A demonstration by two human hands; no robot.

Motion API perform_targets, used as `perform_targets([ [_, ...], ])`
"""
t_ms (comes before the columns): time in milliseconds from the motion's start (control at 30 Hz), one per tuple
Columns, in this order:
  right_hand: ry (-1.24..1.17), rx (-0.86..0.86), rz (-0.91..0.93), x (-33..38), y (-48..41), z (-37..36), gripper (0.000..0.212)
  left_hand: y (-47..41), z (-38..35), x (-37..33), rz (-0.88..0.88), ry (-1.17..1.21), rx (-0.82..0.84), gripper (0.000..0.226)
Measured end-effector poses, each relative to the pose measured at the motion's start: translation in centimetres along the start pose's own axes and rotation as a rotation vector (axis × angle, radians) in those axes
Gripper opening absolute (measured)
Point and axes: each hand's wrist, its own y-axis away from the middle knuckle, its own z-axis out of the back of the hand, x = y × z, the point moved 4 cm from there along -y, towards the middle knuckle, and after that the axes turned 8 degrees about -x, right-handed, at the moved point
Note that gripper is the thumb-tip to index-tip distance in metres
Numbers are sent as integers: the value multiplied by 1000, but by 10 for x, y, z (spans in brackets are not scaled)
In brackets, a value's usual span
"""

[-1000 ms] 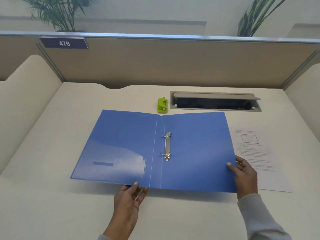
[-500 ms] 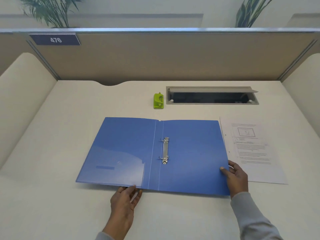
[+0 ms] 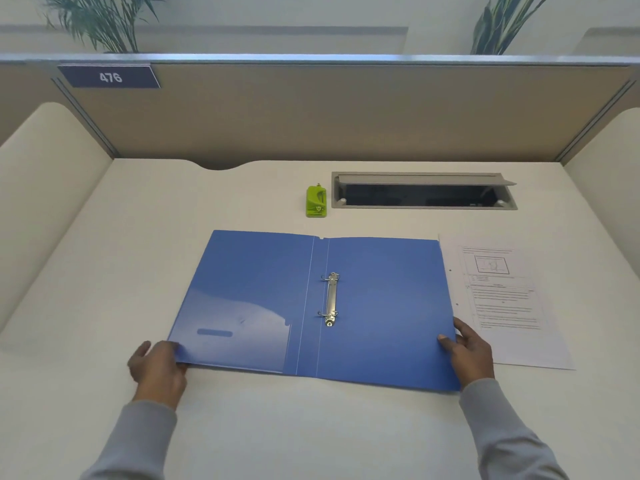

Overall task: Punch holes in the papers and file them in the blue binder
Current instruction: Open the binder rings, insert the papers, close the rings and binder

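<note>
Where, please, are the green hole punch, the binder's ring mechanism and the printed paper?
green hole punch (image 3: 316, 201), head view, middle of its top.
ring mechanism (image 3: 331, 299), head view, metal strip between the rings.
printed paper (image 3: 502, 306), head view, text block mid-sheet.

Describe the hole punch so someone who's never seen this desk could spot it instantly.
Start at the long grey cable hatch sunk into the back of the desk. Just off its left end, beyond the open blue binder, sits the hole punch. It is the only bright green thing, small and blocky.

Open cable hatch (image 3: 424, 195) in desk (image 3: 166, 244); plate "476" (image 3: 110, 77) on partition (image 3: 346, 112).
</note>
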Motion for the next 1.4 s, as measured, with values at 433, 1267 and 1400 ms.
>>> perform_targets([
  [433, 608, -158, 392, 35, -10, -7, 44, 36, -48, -23, -619, -806, -29, 47],
  [1267, 377, 173, 485, 74, 2, -189, 20, 143, -198, 71, -973, -801, 814, 24],
  [1400, 383, 170, 460, 68, 0, -192, 22, 144, -198, 77, -996, -788, 803, 17],
])
